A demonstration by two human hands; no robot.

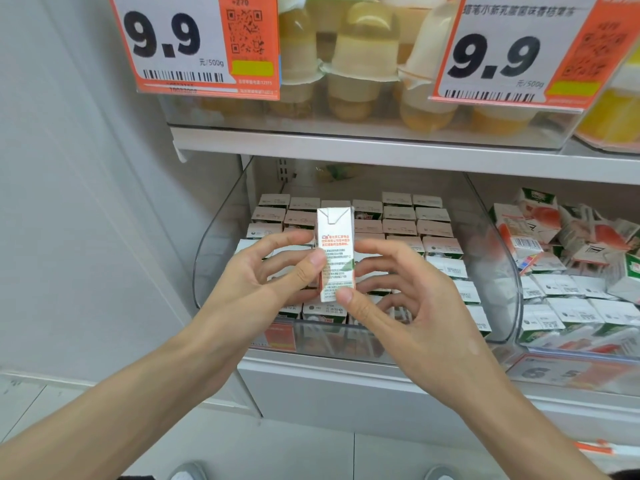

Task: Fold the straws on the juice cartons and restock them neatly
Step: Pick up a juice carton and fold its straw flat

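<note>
**Shelf bay: 1 carton held up, straw side out of sight**

White shop shelving (346, 147) fills the view. Jelly cups (363, 57) sit behind 2 price tags (180, 43) on the upper level. Below them is a clear bin (211, 244) holding stocked cartons (401, 220) in tidy rows. A second bin (519, 306) just to its right holds jumbled cartons (554, 237), tipped at all angles.

Both hands hold 1 juice carton (336, 251) upright in the air, in front of and above the tidy rows and touching none of them. The left hand (263, 271) pinches it with the thumb on the near face at the left edge and the fingers reaching behind. The right hand (415, 299) has its thumb on the lower right corner, and its fingers spread out behind the carton.

The near face shows only printed text and the folded top flap. No straw is visible, so it probably lies on the far side, and I cannot tell whether it is already folded.

This looks like the folding or checking step on a single carton, with restocking to follow. The next move likely calls for turning the carton so the straw side faces the person. The straw then needs pressing flat against the wall without tearing it loose. After that the carton should go upright into a row, matching its neighbours. Any free slot is hidden behind the hands.
</note>
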